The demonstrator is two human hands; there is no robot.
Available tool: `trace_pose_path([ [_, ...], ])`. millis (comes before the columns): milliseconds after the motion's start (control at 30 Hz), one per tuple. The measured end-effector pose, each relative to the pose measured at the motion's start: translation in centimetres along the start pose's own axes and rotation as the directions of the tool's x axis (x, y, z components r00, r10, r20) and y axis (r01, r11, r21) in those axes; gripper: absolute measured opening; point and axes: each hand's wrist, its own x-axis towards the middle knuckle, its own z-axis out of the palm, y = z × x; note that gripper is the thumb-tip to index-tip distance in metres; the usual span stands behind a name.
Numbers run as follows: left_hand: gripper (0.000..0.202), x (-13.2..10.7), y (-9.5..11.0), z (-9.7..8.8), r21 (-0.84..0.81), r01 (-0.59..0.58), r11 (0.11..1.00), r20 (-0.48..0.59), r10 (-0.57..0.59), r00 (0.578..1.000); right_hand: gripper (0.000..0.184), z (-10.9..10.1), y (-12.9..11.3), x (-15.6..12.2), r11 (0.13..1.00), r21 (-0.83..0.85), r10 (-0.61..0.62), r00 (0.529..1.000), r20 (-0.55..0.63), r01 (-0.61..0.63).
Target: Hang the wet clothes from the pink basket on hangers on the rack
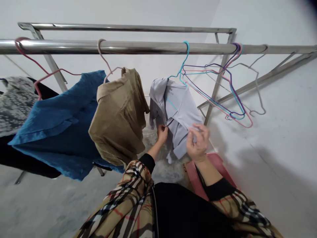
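Note:
A light grey zip-front jacket [185, 102] hangs on a turquoise hanger [185, 62] hooked over the metal rail. Its front is partly undone, and a bit of the hanger shows through the opening. My left hand [162, 133] pinches the jacket's front edge near the zip, about midway down. To its right, my right hand [198, 140] is raised at the jacket's other side, fingers bent and somewhat blurred. Whether any cloth lies between those fingers cannot be made out.
A steel rail [148, 48] runs across the view. Left of the jacket hang a brown shirt [119, 115] and a blue garment [66, 122]. Several bare hangers [231, 79] hang to the right. A pink container [220, 168] stands on the floor by my right forearm.

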Motion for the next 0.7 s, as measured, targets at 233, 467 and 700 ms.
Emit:
trace_pose_path([
  [233, 0.02, -3.8, -0.8, -1.1, 0.014, -0.115, 0.993, -0.102, 0.116, 0.988, 0.04, 4.7, -1.2, -4.2, 0.997, 0.06, 0.004, 0.8, 0.601, -0.049],
  [467, 0.014, -6.9, -1.6, -2.2, 0.06, -0.196, 0.979, -0.056, 0.199, 0.978, 0.039, 7.1, -0.2, -5.9, 0.994, -0.073, 0.111, 0.693, 0.712, -0.084],
  [700, 0.011, -7.7, -1.1, -3.6, 0.1, -0.236, 0.967, -0.074, 0.244, 0.967, 0.028, 7.4, -0.1, -5.6, 0.99, 0.017, 0.093, 0.724, 0.683, -0.142],
])
